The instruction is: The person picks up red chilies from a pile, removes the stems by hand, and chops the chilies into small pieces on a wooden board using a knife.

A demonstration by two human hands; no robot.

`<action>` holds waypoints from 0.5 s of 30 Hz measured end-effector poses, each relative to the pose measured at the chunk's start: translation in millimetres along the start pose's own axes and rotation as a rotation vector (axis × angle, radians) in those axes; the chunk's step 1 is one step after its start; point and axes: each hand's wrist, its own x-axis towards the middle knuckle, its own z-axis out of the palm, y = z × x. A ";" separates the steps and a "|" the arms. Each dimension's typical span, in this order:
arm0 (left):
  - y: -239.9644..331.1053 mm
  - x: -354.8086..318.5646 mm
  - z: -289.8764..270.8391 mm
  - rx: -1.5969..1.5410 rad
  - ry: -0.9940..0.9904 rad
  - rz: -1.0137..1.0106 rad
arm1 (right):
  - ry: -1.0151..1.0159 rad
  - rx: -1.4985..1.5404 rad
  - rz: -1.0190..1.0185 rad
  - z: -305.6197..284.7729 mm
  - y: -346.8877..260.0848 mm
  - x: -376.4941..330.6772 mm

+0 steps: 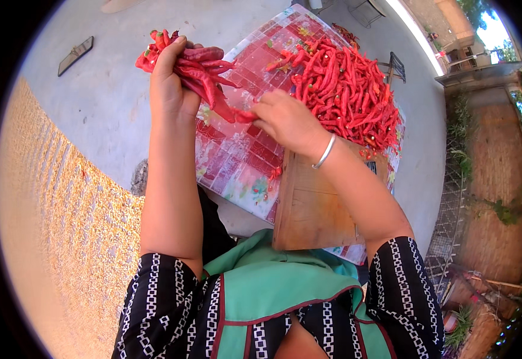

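My left hand (174, 81) is raised over the far left edge of the table, its fingers wrapped round a bunch of red chili peppers (204, 75). Stem ends stick out on the bunch's left, and tips point to the right and down. To the right of it, my right hand (288, 119) pinches a red chili pepper (244, 116) by one end, close to the lowest tips of the bunch. Whether that pepper touches the bunch I cannot tell. A large heap of red chili peppers (350, 90) covers the table's right side.
A wooden board (314, 203) lies on the table's near side, under my right forearm. The table has a patterned red and white cover (231, 152). Yellow grain (87, 227) is spread over the floor at left. A dark flat object (76, 55) lies on the grey floor.
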 end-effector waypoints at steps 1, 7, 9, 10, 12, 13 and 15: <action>3.2 -2.3 2.6 0.001 -0.003 0.010 | 0.074 0.006 -0.006 -11.6 15.0 11.4; -3.9 5.3 6.2 -0.001 0.057 0.012 | -0.186 -0.450 0.176 0.2 119.9 42.9; -5.1 5.3 7.4 0.004 0.044 0.014 | -0.312 -0.527 0.219 19.4 121.2 38.3; -6.1 6.1 8.8 0.005 0.034 0.011 | -0.257 -0.472 0.230 21.2 128.3 36.2; -4.8 8.9 6.6 0.013 0.046 0.007 | -0.147 -0.354 0.250 12.4 131.1 38.5; -5.2 10.6 5.9 0.015 0.050 0.000 | 0.072 -0.304 0.165 3.2 129.5 35.0; -5.1 9.5 4.6 0.002 0.049 -0.006 | 0.012 -0.187 0.119 -37.2 107.6 27.2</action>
